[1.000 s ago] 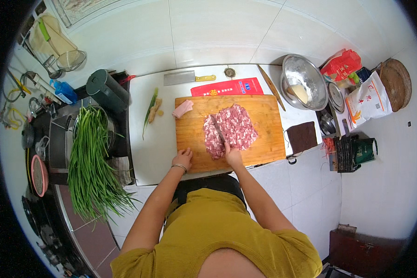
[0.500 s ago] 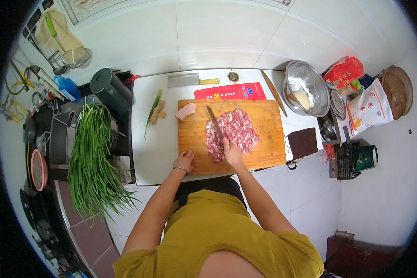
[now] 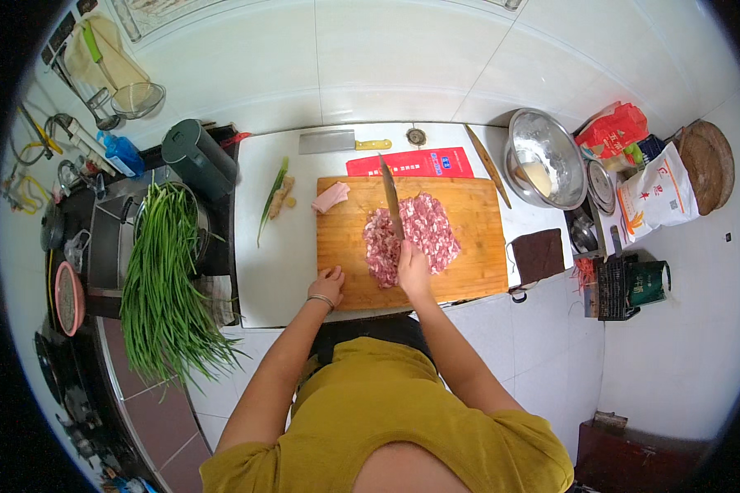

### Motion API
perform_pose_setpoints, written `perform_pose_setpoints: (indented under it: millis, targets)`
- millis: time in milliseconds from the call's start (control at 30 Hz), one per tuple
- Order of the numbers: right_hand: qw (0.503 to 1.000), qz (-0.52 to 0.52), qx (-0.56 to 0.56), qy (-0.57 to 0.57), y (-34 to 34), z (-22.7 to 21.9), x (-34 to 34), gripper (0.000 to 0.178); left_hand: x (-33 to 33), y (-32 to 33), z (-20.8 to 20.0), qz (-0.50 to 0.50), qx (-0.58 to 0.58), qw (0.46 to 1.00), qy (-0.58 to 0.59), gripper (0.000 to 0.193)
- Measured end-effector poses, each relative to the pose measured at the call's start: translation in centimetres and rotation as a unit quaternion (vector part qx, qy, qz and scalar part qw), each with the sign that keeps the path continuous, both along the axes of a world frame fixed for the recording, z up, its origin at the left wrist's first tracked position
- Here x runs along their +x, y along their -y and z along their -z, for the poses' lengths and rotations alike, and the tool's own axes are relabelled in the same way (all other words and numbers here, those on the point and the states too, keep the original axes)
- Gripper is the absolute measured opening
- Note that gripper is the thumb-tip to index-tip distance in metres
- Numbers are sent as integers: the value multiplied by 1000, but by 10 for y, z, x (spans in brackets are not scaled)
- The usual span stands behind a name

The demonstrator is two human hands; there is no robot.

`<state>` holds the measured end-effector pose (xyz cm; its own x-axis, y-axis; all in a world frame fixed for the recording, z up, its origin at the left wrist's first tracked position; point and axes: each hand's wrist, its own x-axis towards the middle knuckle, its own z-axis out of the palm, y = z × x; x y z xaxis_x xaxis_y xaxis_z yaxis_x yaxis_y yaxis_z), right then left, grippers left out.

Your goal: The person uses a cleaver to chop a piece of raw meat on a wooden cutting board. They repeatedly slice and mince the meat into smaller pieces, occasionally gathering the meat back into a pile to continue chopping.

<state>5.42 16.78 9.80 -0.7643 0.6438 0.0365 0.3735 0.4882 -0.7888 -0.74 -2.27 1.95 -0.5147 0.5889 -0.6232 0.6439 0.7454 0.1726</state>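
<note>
Chopped pinkish-red meat (image 3: pixel 429 230) lies spread over the middle of a wooden cutting board (image 3: pixel 477 275). My right hand (image 3: pixel 413 267) is closed round the handle of a kitchen knife (image 3: pixel 391 197); the blade points away from me, over the meat. The handle is hidden by my fingers. My left hand (image 3: pixel 327 286) rests on the board's near left corner, fingers spread and holding nothing. A pale pink slab of meat (image 3: pixel 331 197) sits at the board's far left corner.
Behind the board lie a cleaver (image 3: pixel 327 142), a red packet (image 3: pixel 460 162) and a pointed wooden stick (image 3: pixel 487 164). Scallion and ginger (image 3: pixel 281 195) are on the left. A steel bowl with dough (image 3: pixel 544 135) stands right. Long green chives (image 3: pixel 160 279) hang over the sink's edge.
The knife blade has swung from slanting left to nearly straight ahead, its tip now farther out. My right hand has shifted slightly right. My left hand has stayed put.
</note>
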Motion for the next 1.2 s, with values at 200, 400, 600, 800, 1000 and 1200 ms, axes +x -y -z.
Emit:
perform_pose_setpoints:
  millis: [200, 400, 600, 800, 1000, 1200]
  targets:
    - [970, -24, 8, 240, -4, 46, 3, 55, -7, 11, 27, 2, 28, 1000, -9, 61]
    - [1000, 12, -22, -9, -4, 18, 5, 54, 2, 4, 10, -16, 33, 999, -14, 60]
    - [983, -5, -18, 181, -15, 31, -5, 59, -2, 7, 22, -24, 41, 999, 3, 58]
    - [999, 23, -18, 13, -13, 42, 4, 52, 0, 3, 12, -6, 22, 1000, -3, 60]
    - [990, -13, -2, 140, -27, 18, -2, 58, 3, 8, 26, -7, 45, 999, -1, 63]
    - [998, 60, -36, -7, -28, 54, 21, 56, 0, 3, 14, -3, 33, 999, -5, 63]
